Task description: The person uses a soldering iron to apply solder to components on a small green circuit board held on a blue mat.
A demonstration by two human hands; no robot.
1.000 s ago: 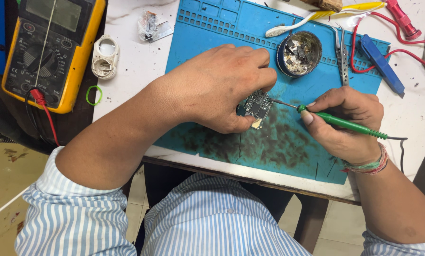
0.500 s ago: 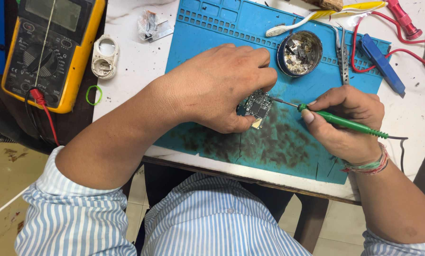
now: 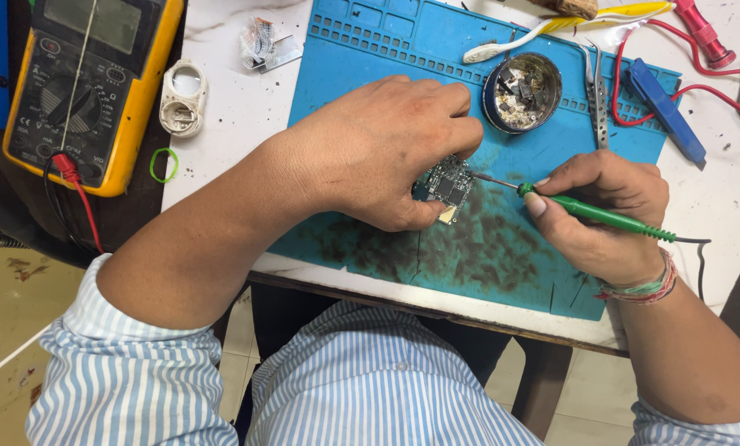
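Step in hand, by the look of it: soldering work on a small circuit board (image 3: pixel 446 183), mid-contact.

Landmark is the blue work mat (image 3: pixel 386 49) on the white desk (image 3: pixel 238 91). The board sits near the mat's centre, just in from its scorched, dark-stained front part.

Left hand (image 3: pixel 378 153) is closed down over the board, fingertips pinching its left and top edges to pin it against the mat. Right hand (image 3: pixel 605 215) is wrapped pen-style around a green-handled soldering iron (image 3: pixel 601 216); the metal tip reaches the board's right edge. Touching or just short of it, can't tell.

On the mat's far side: round metal tin (image 3: pixel 521 92) of small parts, tweezers (image 3: pixel 597 99) just right of it, a blue tool (image 3: pixel 666 120) at the right edge, and a toothbrush (image 3: pixel 535 33) at the top edge. Off the mat to the left: yellow multimeter (image 3: pixel 89 83) with a red lead, a white plastic ring part (image 3: pixel 182 101), a green rubber band (image 3: pixel 163 165).

Judgement on the next move: it calls for a steady tip on one pad, and the board held dead still. Left fingertips are close to the tip, so little slack there. The iron's cord trails off the desk's right edge; a tug there could nudge the tip.
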